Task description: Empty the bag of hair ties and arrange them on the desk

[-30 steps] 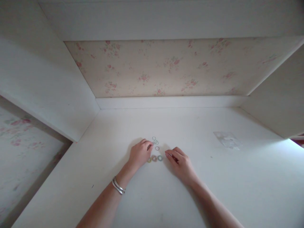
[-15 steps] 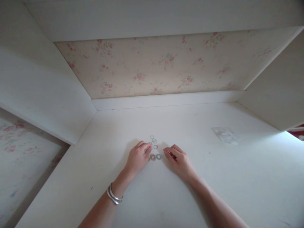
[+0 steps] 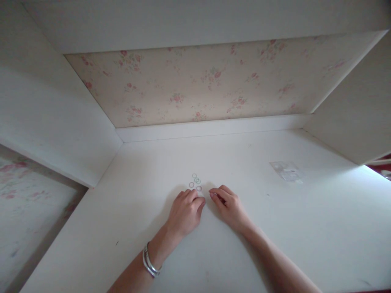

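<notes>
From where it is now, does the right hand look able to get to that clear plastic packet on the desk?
Probably yes. The right hand rests on the white desk, and only bare surface lies between it and the clear plastic packet, off to its right and farther back.

White desk [image 3: 214, 252], pale wallpaper [image 3: 195, 81] with pink roses — greenish thin rings [image 3: 196, 182], silver bracelet [image 3: 148, 263]

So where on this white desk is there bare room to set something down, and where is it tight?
Bare desk runs from the left hand to the left side wall, and between the small rings and the back ledge. Right of the right hand it is bare up to the clear packet. It is crowded only where both hands meet at the rings.
</notes>
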Demonstrator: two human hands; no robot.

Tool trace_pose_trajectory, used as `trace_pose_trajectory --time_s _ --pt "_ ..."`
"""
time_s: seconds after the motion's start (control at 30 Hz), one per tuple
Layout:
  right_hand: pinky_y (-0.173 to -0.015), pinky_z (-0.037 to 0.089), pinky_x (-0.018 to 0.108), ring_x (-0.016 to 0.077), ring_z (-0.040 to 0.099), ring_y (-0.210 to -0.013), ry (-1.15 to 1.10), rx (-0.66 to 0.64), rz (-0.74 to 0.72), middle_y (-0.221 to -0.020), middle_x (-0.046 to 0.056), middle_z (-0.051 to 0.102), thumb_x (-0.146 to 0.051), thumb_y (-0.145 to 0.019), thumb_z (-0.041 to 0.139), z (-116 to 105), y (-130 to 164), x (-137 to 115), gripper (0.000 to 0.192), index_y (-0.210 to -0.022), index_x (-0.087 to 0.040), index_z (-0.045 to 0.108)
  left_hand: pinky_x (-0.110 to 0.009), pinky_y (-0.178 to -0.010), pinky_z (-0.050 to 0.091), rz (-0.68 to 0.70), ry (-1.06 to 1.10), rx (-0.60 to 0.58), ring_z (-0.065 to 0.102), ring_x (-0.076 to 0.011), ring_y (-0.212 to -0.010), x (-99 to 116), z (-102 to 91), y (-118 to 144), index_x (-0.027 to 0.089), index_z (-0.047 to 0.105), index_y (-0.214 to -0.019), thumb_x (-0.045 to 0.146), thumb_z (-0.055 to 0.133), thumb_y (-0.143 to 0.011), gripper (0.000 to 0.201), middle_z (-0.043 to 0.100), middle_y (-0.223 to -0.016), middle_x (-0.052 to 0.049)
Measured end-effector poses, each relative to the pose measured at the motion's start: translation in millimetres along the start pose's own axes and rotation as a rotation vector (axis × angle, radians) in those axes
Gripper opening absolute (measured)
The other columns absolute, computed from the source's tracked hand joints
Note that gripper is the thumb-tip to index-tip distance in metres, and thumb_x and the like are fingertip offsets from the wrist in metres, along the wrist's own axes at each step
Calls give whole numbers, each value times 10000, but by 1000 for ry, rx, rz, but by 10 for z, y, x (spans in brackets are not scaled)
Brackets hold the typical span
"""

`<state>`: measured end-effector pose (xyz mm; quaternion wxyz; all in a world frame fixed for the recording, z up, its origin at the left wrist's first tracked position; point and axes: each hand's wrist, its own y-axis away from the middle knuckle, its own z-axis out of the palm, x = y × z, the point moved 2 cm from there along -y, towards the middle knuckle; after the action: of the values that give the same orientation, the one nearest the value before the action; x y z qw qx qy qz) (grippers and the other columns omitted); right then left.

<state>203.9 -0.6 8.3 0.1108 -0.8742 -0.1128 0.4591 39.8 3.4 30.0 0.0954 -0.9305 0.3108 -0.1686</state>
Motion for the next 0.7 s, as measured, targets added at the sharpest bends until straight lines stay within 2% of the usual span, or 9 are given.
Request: trace_pose_trajectory --time_s 0.2,0.37,0.47,0.6,0.7 --pt "-582 418 210 108 534 -642 8 5 8 -800 37 569 -342 -924 414 2 4 20 274 -944 -209 653 -310 -734 417 -41 85 2 530 -171 -765 -54 -55 -6 230 683 -856 270 434 -905 256 560 -754 -55" --pt "-553 401 212 95 501 -580 35 -31 -1 -780 29 556 -345 -926 403 15 26 36 280 -951 -211 647 -266 -772 438 -250 221 147 564 -155 -825 -345 -126 11 207 653 -906 288 415 -912 251 615 -839 -46" --pt "-569 411 217 92 509 -582 83 -54 -1 -809 30 558 -335 -932 382 25 11 45 288 -970 -214 640 -257 -780 442 -339 252 178 582 -149 -835 -523 -87 32 203 648 -891 275 423 -903 237 639 -872 -38" --pt "-618 418 229 104 561 -665 307 -150 -42 -940 36 572 -281 -937 354 57 -68 15 314 -1131 -282 601 -251 -785 440 -388 246 155 589 -149 -846 -627 -5 37 199 655 -870 255 441 -887 222 651 -879 -35" --pt "-583 391 223 99 575 -657 515 -249 -67 -994 15 564 -260 -925 385 99 -137 -21 354 -1223 -380 537 -243 -776 437 -392 226 107 593 -140 -826 -616 18 35 211 658 -884 261 444 -888 220 650 -882 -26"
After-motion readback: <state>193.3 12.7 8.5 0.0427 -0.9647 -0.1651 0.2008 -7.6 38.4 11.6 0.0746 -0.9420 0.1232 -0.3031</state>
